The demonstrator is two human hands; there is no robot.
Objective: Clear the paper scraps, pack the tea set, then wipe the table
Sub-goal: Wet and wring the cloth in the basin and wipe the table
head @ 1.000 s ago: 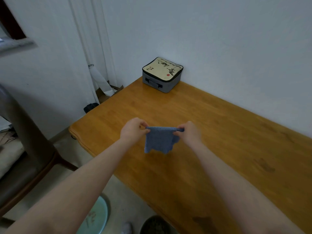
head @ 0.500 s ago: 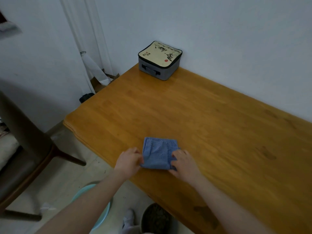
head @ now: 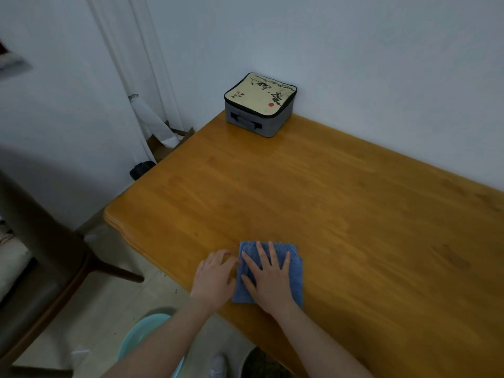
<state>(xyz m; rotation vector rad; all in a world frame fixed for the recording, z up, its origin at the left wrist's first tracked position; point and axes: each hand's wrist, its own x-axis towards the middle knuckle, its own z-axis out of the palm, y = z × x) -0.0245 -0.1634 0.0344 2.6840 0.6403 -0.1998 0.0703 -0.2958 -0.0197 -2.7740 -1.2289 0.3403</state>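
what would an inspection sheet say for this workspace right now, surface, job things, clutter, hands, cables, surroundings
surface: wooden table, bare wood, faint dark marks toward the right
job's things: blue cloth folded flat near the front edge; tea set case closed, at the far corner by the wall; no paper scraps seen
clutter: nothing seen
hands: right hand flat on the cloth, fingers spread; left hand on the table beside it, fingertips at the cloth's left edge
cables: nothing seen
surroundings: white wall; chair at left; pale green basin on the floor

Head-worn camera looks forward and down, close over the table point(head: 354, 214).
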